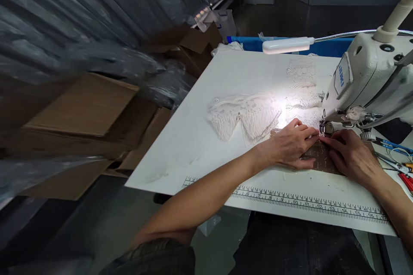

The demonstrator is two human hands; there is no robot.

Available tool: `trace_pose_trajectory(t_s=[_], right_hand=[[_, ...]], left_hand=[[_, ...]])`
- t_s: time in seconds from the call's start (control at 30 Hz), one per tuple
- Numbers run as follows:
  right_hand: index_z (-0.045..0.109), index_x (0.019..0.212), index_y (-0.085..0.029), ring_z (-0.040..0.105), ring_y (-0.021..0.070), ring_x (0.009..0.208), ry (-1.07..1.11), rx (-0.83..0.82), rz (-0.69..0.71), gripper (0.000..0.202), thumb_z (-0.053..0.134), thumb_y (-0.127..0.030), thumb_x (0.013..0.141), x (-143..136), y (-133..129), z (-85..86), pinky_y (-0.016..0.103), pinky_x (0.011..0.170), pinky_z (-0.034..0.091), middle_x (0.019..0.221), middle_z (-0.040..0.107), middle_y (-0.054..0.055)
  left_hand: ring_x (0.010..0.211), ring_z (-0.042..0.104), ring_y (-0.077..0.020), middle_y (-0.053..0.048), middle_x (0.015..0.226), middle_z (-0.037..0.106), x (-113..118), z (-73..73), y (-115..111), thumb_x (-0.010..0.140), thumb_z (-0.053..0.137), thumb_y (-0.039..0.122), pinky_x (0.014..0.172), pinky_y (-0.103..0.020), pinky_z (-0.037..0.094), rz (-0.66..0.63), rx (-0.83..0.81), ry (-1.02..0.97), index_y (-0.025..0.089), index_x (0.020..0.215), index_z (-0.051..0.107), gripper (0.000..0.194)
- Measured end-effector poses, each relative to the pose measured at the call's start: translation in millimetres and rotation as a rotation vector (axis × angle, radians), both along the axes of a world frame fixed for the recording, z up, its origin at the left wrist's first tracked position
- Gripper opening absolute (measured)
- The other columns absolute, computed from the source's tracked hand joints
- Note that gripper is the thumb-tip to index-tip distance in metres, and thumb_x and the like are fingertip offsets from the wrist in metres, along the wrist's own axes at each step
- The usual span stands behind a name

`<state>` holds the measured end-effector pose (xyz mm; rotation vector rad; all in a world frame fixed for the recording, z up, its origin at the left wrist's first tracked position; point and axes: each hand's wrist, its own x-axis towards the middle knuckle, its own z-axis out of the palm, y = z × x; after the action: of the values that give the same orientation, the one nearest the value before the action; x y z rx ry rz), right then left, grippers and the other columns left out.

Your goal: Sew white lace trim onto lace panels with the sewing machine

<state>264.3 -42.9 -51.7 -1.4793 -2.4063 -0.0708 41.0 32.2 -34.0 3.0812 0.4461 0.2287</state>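
Observation:
A white sewing machine (pixel 361 68) stands at the right of the table, its presser foot (pixel 325 128) down near both hands. Cream lace (pixel 305 116) runs up to the foot from behind. My left hand (pixel 295 144) lies on the work just left of the foot, fingertips at the lace edge and thumb apart on the brown plate (pixel 322 161). To the right, my right hand (pixel 351 152) reaches its bent fingers to the lace edge by the foot and appears to pinch it. The fingertips partly hide that edge.
Folded lace pieces (pixel 243 114) lie left of my hands. Scissors (pixel 392 162) and red-handled snips (pixel 406 181) rest at the right edge. A lamp (pixel 287 45) hangs over the table (pixel 180 154), which has a printed ruler (pixel 290 200) along its front. Cardboard boxes (pixel 84 103) stand left.

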Motion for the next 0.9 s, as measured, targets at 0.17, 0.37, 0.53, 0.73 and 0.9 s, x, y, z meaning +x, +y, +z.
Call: trace_pose_trajectory(t_s=[0.17,0.37,0.53,0.73,0.9], right_hand=[[0.071,0.123,-0.02,0.059,0.0241,0.079,-0.059,0.001,-0.049,0.042,0.038,-0.025,0.097,-6,2,1.5,0.034,0.061,0.052,0.099,0.06,0.014],[0.068,0.127,-0.02,0.059,0.0241,0.077,-0.088,-0.021,-0.052,0.043,0.041,-0.024,0.095,-4,4,0.3,0.035,0.062,0.051,0.1,0.062,0.015],[0.071,0.122,-0.019,0.067,0.0262,0.084,0.088,-0.025,-0.024,0.04,0.041,-0.028,0.097,1,0,4.8,0.039,0.07,0.057,0.102,0.067,0.015],[0.075,0.107,-0.02,0.071,0.026,0.078,0.319,-0.237,-0.116,0.041,0.041,-0.042,0.1,12,6,20.7,0.039,0.069,0.059,0.097,0.074,0.011],[0.075,0.091,-0.019,0.071,0.0315,0.093,0.471,-0.306,-0.225,0.05,0.034,-0.046,0.102,18,21,18.2,0.043,0.077,0.059,0.09,0.075,0.011]], left_hand=[[0.098,0.061,-0.0261,-0.015,0.129,0.06,0,-0.3,2,0.093,0.046,0.051,0.094,-0.043,0.043,0.038,-0.032,-0.003,0.009,0.125,0.06,0.055],[0.105,0.06,-0.0278,-0.016,0.133,0.058,1,-1.9,4,0.093,0.048,0.055,0.097,-0.044,0.042,0.051,-0.024,-0.017,0.008,0.128,0.058,0.059],[0.109,0.06,-0.0284,-0.018,0.136,0.057,2,-2.9,5,0.093,0.047,0.057,0.098,-0.044,0.041,0.061,-0.017,-0.036,0.007,0.13,0.056,0.063],[0.107,0.06,-0.0278,-0.017,0.135,0.058,2,-2.6,10,0.091,0.052,0.056,0.098,-0.045,0.041,0.072,-0.034,-0.045,0.008,0.131,0.056,0.062],[0.108,0.059,-0.0276,-0.017,0.134,0.057,3,-3.0,13,0.091,0.051,0.058,0.098,-0.045,0.04,0.072,-0.048,-0.036,0.008,0.131,0.056,0.064]])
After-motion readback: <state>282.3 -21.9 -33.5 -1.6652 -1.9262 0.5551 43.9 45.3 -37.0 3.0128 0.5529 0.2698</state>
